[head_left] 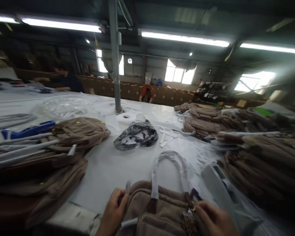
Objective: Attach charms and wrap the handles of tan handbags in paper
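Observation:
A brown fabric handbag sits at the near table edge, its wrapped handle standing up in an arch. At its left side my left hand is closed, the fingers curled round a thin greyish strip that is blurred. My right hand, smeared a little by motion, is closed at the bag's right side, close to a gold ring. A leopard-patterned piece hangs below that ring. What the right fingertips grip is hidden.
Brown bags lie piled at left and right. Ahead are a black-and-white patterned cloth bundle, white strips, a tape roll and a metal post. A grey plastic tool-like object lies right. Two people work beyond.

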Demonstrator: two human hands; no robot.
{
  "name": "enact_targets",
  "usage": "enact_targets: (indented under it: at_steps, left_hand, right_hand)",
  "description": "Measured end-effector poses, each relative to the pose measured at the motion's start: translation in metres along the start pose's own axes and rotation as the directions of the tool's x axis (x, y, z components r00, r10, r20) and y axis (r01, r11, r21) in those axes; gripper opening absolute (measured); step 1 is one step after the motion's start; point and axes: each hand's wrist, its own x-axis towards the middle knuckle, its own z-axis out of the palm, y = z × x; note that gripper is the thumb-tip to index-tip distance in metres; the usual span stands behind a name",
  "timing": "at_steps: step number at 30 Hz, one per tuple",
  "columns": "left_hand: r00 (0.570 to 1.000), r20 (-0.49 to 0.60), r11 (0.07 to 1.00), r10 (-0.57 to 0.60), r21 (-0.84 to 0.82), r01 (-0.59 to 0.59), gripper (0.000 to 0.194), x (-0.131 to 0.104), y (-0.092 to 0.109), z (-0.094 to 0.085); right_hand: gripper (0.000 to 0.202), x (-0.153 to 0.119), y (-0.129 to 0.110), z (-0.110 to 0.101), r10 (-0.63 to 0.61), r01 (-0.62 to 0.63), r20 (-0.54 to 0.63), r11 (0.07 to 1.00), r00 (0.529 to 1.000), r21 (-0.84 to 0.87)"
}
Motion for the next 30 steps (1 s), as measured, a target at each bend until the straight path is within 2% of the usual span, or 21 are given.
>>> enact_targets:
  at_steps: [2,5,7,8,9,11,18,23,25,30]
  left_hand:
    - [1.0,-0.019,1.0,0.007,-0.017,-0.007,0.03,-0.002,0.002,0.001]
    - [0.999,-0.032,0.998,0.013,-0.055,-0.015,0.026,-0.005,0.003,0.002]
    - [0.999,-0.035,0.997,0.003,-0.077,-0.005,0.025,-0.008,0.004,0.002]
    - [0.999,-0.035,0.996,-0.004,-0.084,0.001,0.025,-0.008,0.005,0.002]
    - [0.999,-0.036,0.996,-0.009,-0.089,0.005,0.025,-0.009,0.006,0.002]
    - [0.999,-0.045,0.996,-0.014,-0.093,0.009,0.026,-0.01,0.008,0.002]
    - [0.998,-0.057,0.996,-0.014,-0.089,0.009,0.024,-0.008,0.011,0.002]
    - [0.999,-0.037,0.997,-0.01,-0.08,0.007,0.018,-0.009,0.009,0.002]
    - [0.999,-0.033,0.997,-0.011,-0.077,0.008,0.018,-0.009,0.01,0.002]
    - [1.0,-0.031,0.998,-0.003,-0.068,0.001,0.017,-0.008,0.012,-0.001]
  right_hand:
    - [0.03,0.025,-0.055,0.039,-0.197,0.2,0.142,0.98,0.97,-0.013]
    - [0.023,0.054,-0.111,0.096,-0.398,0.394,0.325,0.916,0.858,0.082]
    - [0.018,0.069,-0.127,0.126,-0.457,0.451,0.431,0.884,0.778,0.123]
    - [0.018,0.074,-0.129,0.138,-0.458,0.464,0.467,0.879,0.756,0.11]
    - [0.018,0.078,-0.129,0.148,-0.445,0.472,0.492,0.878,0.748,0.078]
    - [0.021,0.084,-0.126,0.163,-0.411,0.481,0.501,0.877,0.762,-0.012]
    - [0.023,0.095,-0.119,0.181,-0.359,0.477,0.466,0.864,0.809,-0.162]
    - [0.021,0.105,-0.122,0.184,-0.217,0.318,0.484,0.938,0.848,-0.136]
    - [0.018,0.109,-0.122,0.184,-0.182,0.279,0.502,0.952,0.846,-0.126]
    - [0.015,0.111,-0.119,0.184,-0.19,0.264,0.543,0.963,0.818,-0.061]
